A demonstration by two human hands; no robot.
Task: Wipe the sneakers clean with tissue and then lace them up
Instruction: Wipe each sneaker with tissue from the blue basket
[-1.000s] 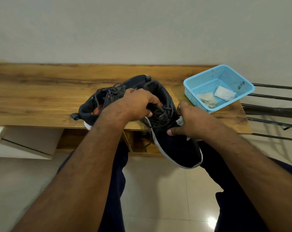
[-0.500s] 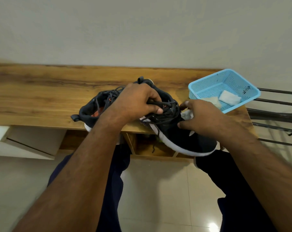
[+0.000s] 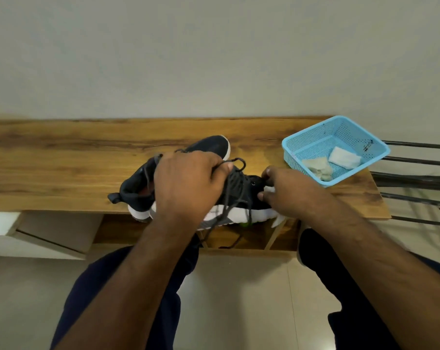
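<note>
A person's left hand (image 3: pixel 188 183) grips a dark sneaker (image 3: pixel 241 195) at its laces, fingers curled, holding it on its side at the front edge of a wooden shelf (image 3: pixel 62 162). The right hand (image 3: pixel 287 190) pinches a white tissue (image 3: pixel 269 190) against the toe. Behind the left hand lies the second sneaker (image 3: pixel 211 146). Beyond the right hand, a blue basket (image 3: pixel 312 140) holds two used tissues (image 3: pixel 344 157).
</note>
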